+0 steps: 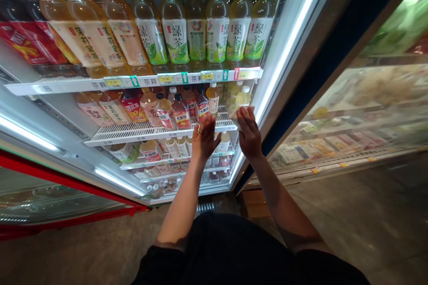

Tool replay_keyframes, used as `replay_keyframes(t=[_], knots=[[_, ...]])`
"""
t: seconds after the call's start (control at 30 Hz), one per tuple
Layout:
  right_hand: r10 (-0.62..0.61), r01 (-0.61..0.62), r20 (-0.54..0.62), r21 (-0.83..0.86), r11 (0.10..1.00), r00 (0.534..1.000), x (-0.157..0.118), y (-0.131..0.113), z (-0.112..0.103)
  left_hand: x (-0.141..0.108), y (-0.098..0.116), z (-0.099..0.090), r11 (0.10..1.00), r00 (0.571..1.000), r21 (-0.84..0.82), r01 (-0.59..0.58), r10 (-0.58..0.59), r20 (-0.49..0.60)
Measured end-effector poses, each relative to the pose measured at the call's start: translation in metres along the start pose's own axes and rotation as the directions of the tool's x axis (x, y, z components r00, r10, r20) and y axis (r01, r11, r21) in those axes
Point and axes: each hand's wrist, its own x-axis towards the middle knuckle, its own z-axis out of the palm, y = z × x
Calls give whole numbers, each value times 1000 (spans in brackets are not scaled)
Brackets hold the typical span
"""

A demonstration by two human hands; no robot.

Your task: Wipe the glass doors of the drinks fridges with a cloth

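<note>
My left hand [204, 137] is raised before the second shelf, fingers stretched and thumb apart, a ring on one finger. Nothing shows in its grasp; its fingertips overlap the view of small dark iced-tea bottles [203, 106] and an orange-capped bottle [213, 97]. At the shelf's right end, my right hand [249, 136] has its fingers bent over a pale, cloth-like piece [233, 115], mostly hidden beneath them. Just behind those fingers stands a white-capped yellow drink bottle [243, 99]. Whether either hand touches the shelf edge [160, 136] I cannot tell.
Green-capped tea bottles [176, 31] and white-capped jasmine tea bottles [88, 31] line the upper shelf, above a price rail [147, 81]. More bottles fill lower shelves. A lit frame strip [287, 49] borders the right side. A red-edged case [67, 178] is at left, a blurred display at right.
</note>
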Motion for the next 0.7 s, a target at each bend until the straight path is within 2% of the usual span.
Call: replay_keyframes(t=[0.2,0.43,0.63,0.7], knots=[[-47,40,108,60,997,993,1,1,-3,3,1,-4,999,999,-18,34,-33,25],[21,-20,-24,10,1000,999,-4,15,-9,4,2,-1,998,999,-18,53,-53,11],[-21,19,29,68,997,999,0,30,-16,3,3,-1,997,998,47,55,-55,-4],[1,0,-15,72,997,1000,4,37,-19,2,3,-2,997,999,63,50,-50,3]])
